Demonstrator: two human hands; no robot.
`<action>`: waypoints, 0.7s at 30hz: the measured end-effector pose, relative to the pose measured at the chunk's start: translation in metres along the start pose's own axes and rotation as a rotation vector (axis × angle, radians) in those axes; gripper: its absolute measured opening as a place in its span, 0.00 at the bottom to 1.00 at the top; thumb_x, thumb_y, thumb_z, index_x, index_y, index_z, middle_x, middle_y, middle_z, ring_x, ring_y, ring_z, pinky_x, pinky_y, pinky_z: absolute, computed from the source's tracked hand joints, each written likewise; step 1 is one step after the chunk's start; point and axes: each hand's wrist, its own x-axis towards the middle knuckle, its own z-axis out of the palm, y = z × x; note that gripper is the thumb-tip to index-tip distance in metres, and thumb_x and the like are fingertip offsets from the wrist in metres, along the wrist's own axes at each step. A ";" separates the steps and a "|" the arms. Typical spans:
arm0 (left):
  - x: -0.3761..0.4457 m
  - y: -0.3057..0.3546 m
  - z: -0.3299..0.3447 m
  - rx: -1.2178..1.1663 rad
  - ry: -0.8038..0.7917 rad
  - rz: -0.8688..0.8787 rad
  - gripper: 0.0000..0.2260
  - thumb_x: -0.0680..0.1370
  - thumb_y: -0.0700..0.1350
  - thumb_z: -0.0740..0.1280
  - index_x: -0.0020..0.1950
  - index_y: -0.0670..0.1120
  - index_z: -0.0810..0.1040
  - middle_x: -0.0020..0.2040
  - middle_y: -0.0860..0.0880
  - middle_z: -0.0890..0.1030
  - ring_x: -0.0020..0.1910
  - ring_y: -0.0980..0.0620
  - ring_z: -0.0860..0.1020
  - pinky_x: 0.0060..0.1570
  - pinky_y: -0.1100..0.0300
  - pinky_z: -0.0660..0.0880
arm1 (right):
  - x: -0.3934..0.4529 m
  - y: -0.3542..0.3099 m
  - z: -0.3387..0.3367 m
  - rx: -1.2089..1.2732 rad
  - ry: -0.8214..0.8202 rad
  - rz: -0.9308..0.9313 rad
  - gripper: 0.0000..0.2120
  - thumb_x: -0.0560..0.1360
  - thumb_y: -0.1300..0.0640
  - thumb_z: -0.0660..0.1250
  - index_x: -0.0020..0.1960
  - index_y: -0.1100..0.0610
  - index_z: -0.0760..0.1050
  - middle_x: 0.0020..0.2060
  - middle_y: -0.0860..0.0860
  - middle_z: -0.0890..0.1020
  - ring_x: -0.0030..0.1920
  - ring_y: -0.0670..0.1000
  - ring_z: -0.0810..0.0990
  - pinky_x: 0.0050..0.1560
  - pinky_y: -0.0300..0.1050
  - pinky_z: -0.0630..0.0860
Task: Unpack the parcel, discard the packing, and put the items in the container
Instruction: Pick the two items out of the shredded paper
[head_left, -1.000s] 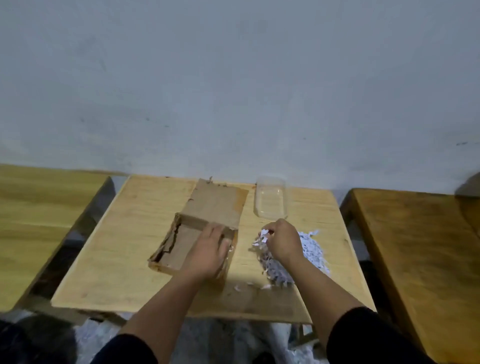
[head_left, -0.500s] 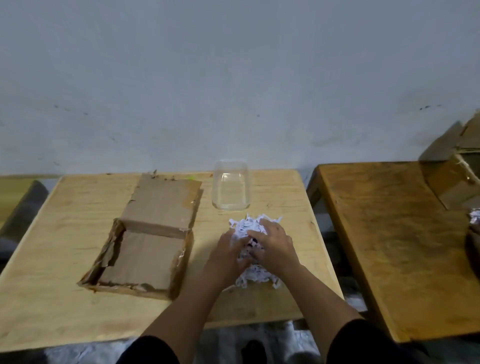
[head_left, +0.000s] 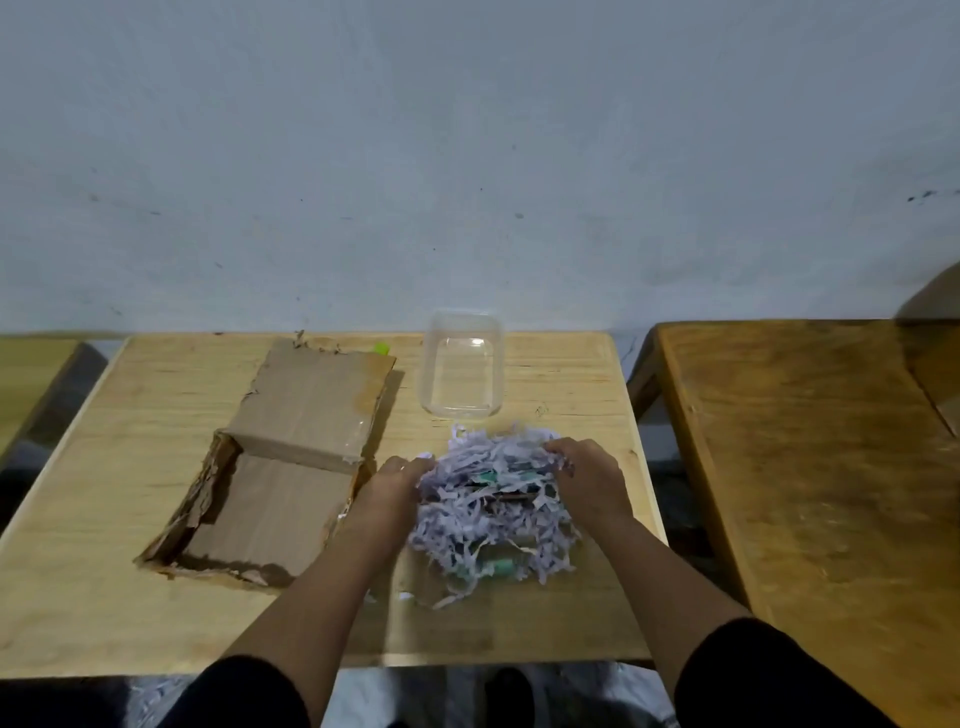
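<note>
The left hand (head_left: 397, 480) at 9 o'clock and the right hand (head_left: 584, 470) at 3 o'clock both grip the shredded paper (head_left: 488, 512), with the clear container (head_left: 462, 364) at 12 o'clock.

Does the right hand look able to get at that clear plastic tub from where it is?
Probably yes. The right hand sits on the shredded paper, and the clear tub stands open just beyond, with bare table between.

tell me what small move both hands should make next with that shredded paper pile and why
Probably spread the shredded paper apart: the left hand and right hand flank it, teal items lie half buried, and the clear container behind holds nothing yet.
</note>
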 end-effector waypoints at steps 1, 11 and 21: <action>-0.001 0.002 -0.001 0.016 0.004 0.003 0.21 0.74 0.35 0.64 0.65 0.50 0.73 0.59 0.41 0.75 0.54 0.41 0.76 0.51 0.53 0.75 | 0.000 0.003 -0.001 -0.001 -0.028 0.007 0.17 0.77 0.61 0.59 0.64 0.51 0.72 0.55 0.58 0.78 0.53 0.58 0.77 0.50 0.47 0.73; 0.000 0.055 0.007 0.036 0.079 0.279 0.19 0.73 0.56 0.57 0.64 0.59 0.71 0.69 0.51 0.69 0.71 0.50 0.63 0.65 0.43 0.64 | -0.002 -0.008 0.009 -0.082 -0.140 -0.359 0.27 0.67 0.42 0.60 0.65 0.46 0.70 0.67 0.51 0.71 0.69 0.54 0.67 0.65 0.54 0.64; -0.006 0.035 0.008 0.163 -0.039 -0.002 0.29 0.75 0.36 0.61 0.72 0.58 0.61 0.74 0.46 0.61 0.75 0.47 0.53 0.68 0.45 0.57 | 0.011 0.020 0.004 0.041 0.000 -0.083 0.09 0.78 0.57 0.59 0.50 0.58 0.76 0.47 0.58 0.79 0.49 0.59 0.76 0.45 0.50 0.72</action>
